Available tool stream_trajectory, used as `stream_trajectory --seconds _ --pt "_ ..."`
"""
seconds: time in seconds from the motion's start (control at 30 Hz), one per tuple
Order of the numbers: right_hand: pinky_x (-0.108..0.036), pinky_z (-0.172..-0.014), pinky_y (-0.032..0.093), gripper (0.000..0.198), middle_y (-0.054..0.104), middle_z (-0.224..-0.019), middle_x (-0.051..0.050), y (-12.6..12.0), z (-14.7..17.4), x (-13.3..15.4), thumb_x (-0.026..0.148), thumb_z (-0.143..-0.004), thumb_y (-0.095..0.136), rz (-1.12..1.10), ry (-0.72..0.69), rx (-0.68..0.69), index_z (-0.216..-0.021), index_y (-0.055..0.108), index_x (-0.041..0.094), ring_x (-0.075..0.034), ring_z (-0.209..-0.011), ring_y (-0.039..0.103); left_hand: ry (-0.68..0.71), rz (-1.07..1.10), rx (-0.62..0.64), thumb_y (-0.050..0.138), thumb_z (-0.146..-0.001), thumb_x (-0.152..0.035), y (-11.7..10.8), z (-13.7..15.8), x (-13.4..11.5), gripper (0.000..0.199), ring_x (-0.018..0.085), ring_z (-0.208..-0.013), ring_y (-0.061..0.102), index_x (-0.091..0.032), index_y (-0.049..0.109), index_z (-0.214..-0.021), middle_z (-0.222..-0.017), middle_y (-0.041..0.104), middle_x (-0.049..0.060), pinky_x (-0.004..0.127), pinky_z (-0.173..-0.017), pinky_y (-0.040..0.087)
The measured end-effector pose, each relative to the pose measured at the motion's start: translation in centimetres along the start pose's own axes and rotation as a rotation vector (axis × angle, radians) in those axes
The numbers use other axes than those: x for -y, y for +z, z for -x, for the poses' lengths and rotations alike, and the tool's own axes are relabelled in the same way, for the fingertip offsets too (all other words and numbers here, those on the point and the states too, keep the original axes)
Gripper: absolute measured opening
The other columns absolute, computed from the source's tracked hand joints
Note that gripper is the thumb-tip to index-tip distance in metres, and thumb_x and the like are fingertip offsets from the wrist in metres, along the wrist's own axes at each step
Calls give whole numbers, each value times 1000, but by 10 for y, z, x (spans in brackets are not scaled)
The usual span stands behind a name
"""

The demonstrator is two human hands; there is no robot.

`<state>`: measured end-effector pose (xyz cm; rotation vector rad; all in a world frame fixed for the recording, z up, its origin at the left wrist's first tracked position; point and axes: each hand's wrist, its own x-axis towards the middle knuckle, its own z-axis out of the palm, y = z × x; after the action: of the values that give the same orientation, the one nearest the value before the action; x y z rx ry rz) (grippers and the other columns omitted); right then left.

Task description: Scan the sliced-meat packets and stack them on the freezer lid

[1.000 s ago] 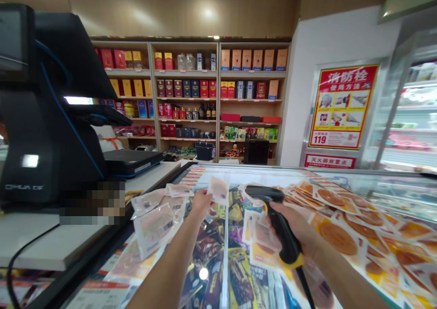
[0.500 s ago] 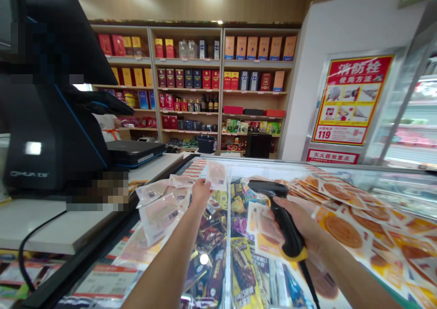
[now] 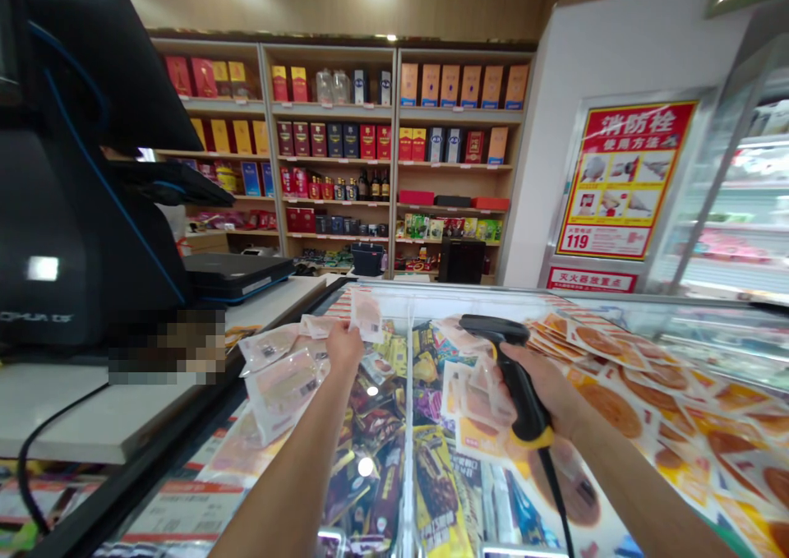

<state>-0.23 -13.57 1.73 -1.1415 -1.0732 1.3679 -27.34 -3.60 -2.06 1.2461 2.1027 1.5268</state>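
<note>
Between the fingers of my left hand (image 3: 343,346) is a clear flat food packet (image 3: 367,315), raised above the freezer glass with its small barcode showing. My right hand (image 3: 542,385) is wrapped round the grip of a black barcode scanner (image 3: 514,377), whose head points left toward the packet. A cable runs down from its yellow-ringed base. More clear packets (image 3: 287,389) lie in a loose pile left of my left arm. Below the scanner, several packets with white and orange printing (image 3: 474,402) rest on the glass.
Under the freezer's glass lid are wrapped ice creams (image 3: 379,459), split by a middle rail (image 3: 408,426). Orange-and-white packets (image 3: 616,402) cover the right side. At left, a black checkout machine (image 3: 80,213) stands on a white counter (image 3: 55,410). Shelves of boxes (image 3: 333,139) line the back.
The view has shifted slightly, and my left hand with its packet sits a little further left. The scanner has moved slightly away from the packet. Both holds are unchanged.
</note>
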Motion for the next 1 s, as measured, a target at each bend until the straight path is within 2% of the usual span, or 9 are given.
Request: stream_trajectory --seconds 0.17,0.33,0.4,0.53,0.6,0.67,0.73,0.8,1.0 --pt "-17 -32 37 20 54 -46 2 -20 -8 10 33 -70 52 -5 -72 -166 -62 49 15 -7 -35 48 35 -118 -78 43 -72 -16 -11 6 -3 30 24 -95 53 -13 49 -101 -98 59 13 34 -79 40" --pt "-17 -32 38 20 55 -46 1 -39 -11 20 32 -70 53 -26 -107 -230 -61 49 15 -8 -35 49 186 -221 -62 48 -69 -21 -12 24 -25 54 31 -121 24 -9 32 -120 -131 25 19 43 -95 22" --pt "-17 -32 38 20 55 -46 1 -45 -9 23 33 -70 53 -30 -127 -246 -61 50 15 -8 -36 49 304 -242 60 50 -68 -22 -6 41 -39 53 29 -122 23 -11 36 -119 -132 24 18 41 -97 21" --pt "-18 -31 37 21 54 -45 1 -55 0 34 33 -70 52 -35 -124 -255 -60 51 15 -8 -34 48 626 -236 489 64 -57 -33 14 103 -66 59 19 -116 36 -26 47 -113 -128 40 4 26 -95 29" --pt "-19 -32 38 19 54 -44 1 -60 4 39 32 -71 50 -74 -110 -247 -61 51 16 -9 -34 48 910 -248 863 63 -55 -47 23 141 -73 70 24 -122 27 -30 40 -119 -136 27 5 35 -96 26" --pt "-19 -33 39 18 54 -44 2 -63 6 42 32 -72 49 -116 -105 -260 -63 50 17 -9 -36 49 1083 -269 1018 55 -53 -61 30 172 -73 76 30 -126 11 -37 33 -122 -140 16 4 52 -97 11" --pt "-19 -33 39 19 54 -43 2 -64 6 42 32 -73 48 -125 -100 -274 -62 50 17 -9 -35 49 1137 -308 1069 46 -57 -66 36 188 -69 76 30 -127 2 -36 29 -125 -140 12 5 57 -95 1" --pt "-20 -32 38 21 53 -42 1 -61 4 39 34 -73 48 -108 -69 -259 -61 50 17 -9 -34 47 1146 -355 1075 39 -62 -67 42 189 -67 71 29 -127 1 -36 28 -125 -141 12 5 59 -93 -1" --pt "-17 -31 37 20 54 -44 2 -47 -1 29 32 -72 49 -155 -35 -217 -60 48 16 -7 -34 47 1126 -495 936 39 -64 -64 58 147 -69 68 31 -126 9 -35 30 -124 -140 16 7 61 -90 9"
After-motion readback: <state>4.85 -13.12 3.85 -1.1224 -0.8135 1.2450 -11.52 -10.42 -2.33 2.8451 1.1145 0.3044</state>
